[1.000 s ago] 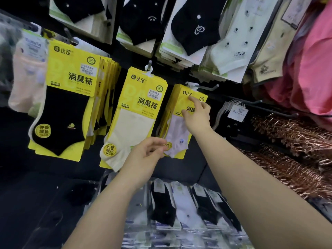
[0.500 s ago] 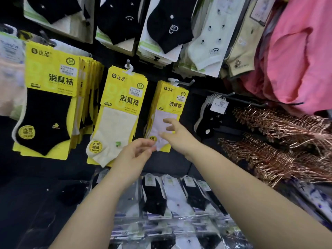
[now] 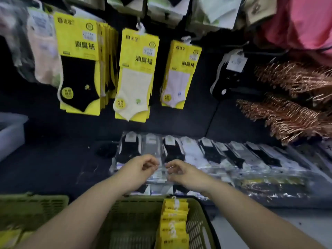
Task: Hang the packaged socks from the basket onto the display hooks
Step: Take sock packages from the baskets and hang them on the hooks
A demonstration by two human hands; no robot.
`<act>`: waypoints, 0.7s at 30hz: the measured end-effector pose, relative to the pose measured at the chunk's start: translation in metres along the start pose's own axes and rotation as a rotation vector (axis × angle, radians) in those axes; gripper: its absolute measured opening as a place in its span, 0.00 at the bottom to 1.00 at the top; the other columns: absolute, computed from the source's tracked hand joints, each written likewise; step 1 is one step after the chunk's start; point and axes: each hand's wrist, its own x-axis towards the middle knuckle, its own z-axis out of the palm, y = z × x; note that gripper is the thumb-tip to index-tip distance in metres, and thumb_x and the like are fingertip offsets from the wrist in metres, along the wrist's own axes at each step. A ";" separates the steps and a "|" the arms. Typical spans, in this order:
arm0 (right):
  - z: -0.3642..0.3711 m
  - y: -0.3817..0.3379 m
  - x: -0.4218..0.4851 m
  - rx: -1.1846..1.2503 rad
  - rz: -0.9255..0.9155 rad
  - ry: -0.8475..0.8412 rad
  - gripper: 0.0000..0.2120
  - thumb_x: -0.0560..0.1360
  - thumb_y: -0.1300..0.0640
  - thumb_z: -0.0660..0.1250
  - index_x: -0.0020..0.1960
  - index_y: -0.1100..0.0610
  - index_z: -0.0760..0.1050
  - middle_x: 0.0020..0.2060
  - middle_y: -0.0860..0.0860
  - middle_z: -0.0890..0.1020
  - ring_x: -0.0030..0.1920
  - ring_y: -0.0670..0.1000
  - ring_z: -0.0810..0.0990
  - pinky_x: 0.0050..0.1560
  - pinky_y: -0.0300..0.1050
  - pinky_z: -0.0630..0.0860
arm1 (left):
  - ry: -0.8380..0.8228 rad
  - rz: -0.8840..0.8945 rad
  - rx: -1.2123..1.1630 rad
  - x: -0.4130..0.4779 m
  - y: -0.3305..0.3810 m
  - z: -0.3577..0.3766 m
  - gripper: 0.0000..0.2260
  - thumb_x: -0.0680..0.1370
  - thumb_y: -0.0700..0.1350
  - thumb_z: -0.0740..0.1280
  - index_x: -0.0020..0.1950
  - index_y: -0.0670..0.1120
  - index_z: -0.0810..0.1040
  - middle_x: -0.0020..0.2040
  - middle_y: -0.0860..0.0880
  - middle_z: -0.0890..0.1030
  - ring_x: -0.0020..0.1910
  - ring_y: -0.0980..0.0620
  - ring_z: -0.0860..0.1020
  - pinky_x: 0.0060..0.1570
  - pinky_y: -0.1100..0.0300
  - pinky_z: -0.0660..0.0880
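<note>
Both hands have come down from the hung sock pack [image 3: 180, 74] at upper middle. The left hand [image 3: 140, 168] and right hand [image 3: 181, 172] have a loose, empty grip above the basket [image 3: 143, 207], where more packs [image 3: 173, 227] wait.

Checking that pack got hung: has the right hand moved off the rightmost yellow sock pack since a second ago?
Yes. The right hand has dropped from the rightmost yellow pack to the clear-bagged socks lying below it.
</note>
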 end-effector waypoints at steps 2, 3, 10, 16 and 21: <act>0.019 0.029 0.001 -0.039 0.015 -0.048 0.15 0.76 0.58 0.67 0.62 0.55 0.71 0.53 0.51 0.74 0.55 0.51 0.76 0.54 0.43 0.73 | -0.081 -0.037 0.087 -0.014 -0.018 0.012 0.06 0.79 0.41 0.64 0.54 0.47 0.77 0.49 0.49 0.80 0.49 0.52 0.78 0.49 0.61 0.74; 0.028 0.046 0.002 -0.057 0.023 -0.061 0.15 0.76 0.59 0.68 0.62 0.57 0.71 0.54 0.53 0.74 0.54 0.52 0.76 0.53 0.43 0.73 | -0.118 -0.044 0.136 -0.018 -0.027 0.018 0.06 0.79 0.41 0.64 0.55 0.46 0.78 0.50 0.49 0.80 0.50 0.52 0.78 0.51 0.62 0.74; 0.051 0.154 0.010 -0.560 0.177 -0.056 0.46 0.67 0.46 0.76 0.76 0.54 0.54 0.72 0.56 0.61 0.73 0.58 0.58 0.70 0.50 0.63 | -0.336 -0.090 0.349 -0.030 -0.079 0.056 0.08 0.78 0.43 0.64 0.57 0.49 0.78 0.51 0.52 0.80 0.51 0.54 0.78 0.55 0.61 0.73; 0.065 0.177 0.011 -0.883 0.182 -0.172 0.64 0.61 0.33 0.73 0.77 0.56 0.33 0.76 0.55 0.35 0.77 0.59 0.41 0.74 0.58 0.47 | -0.473 -0.161 0.455 -0.028 -0.103 0.089 0.12 0.79 0.43 0.62 0.62 0.47 0.75 0.58 0.49 0.80 0.57 0.51 0.77 0.54 0.60 0.72; 0.099 0.186 -0.002 -1.033 0.093 -0.036 0.60 0.67 0.33 0.68 0.75 0.62 0.31 0.76 0.56 0.38 0.75 0.59 0.47 0.75 0.57 0.47 | -0.577 -0.195 0.488 -0.028 -0.111 0.108 0.12 0.79 0.43 0.63 0.62 0.46 0.74 0.58 0.47 0.80 0.56 0.48 0.77 0.49 0.60 0.71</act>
